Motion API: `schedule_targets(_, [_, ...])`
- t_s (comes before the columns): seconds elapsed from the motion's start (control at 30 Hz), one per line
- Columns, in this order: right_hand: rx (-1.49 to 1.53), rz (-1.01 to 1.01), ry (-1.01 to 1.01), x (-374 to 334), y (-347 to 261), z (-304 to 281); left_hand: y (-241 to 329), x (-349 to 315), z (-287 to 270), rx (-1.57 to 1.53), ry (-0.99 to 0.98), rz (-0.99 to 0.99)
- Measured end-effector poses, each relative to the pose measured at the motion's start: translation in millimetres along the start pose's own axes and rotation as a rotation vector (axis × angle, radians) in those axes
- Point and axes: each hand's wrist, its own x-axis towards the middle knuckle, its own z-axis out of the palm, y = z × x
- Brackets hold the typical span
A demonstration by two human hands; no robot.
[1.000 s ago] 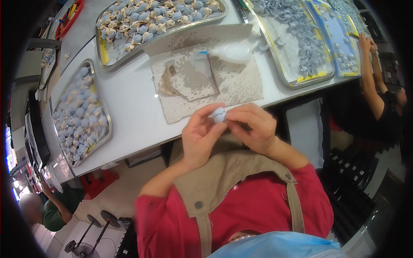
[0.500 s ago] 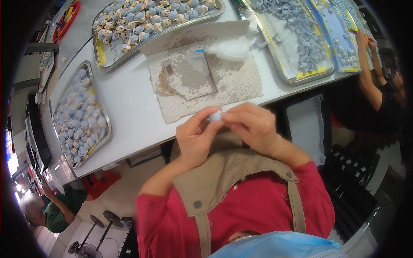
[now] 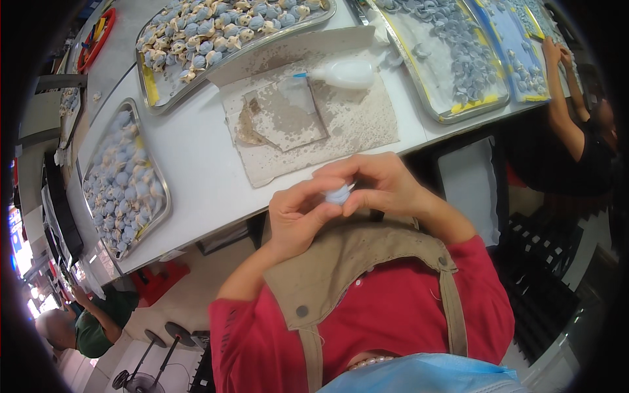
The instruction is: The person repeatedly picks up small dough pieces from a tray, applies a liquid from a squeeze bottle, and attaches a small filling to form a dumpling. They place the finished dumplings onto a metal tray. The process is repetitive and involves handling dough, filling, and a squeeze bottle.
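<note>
Red oval tray (image 3: 109,33) — upper left, standing fan (image 3: 140,382) — lower left

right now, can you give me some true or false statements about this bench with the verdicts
1. The left hand and right hand hold a small pale-blue piece. True.
2. The white bottle stands upright. False: it lies on its side on the cardboard.
3. The apron is tan. True.
4. The cardboard is spotless. False: it is heavily speckled.
5. The leftmost metal tray on the white table holds blue and cream pieces. True.
</note>
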Motion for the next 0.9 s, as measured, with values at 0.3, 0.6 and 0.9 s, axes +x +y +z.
schedule_targets(0.3, [-0.105, -0.055, 0.015, -1.0, -3.4, -0.3, 0.4, 1.2, 1.9, 0.112, -0.015, 0.11])
schedule_targets(0.6, [-0.105, -0.242, 0.017, 4.9, 2.7, 2.5, 1.9, 6.7, 12.9, -0.389, 0.058, -0.095])
schedule_targets(0.9, [-0.084, -0.252, 0.031, 3.8, 7.4, 4.6, 3.4, 7.2, 13.9, -0.563, 0.073, -0.173])
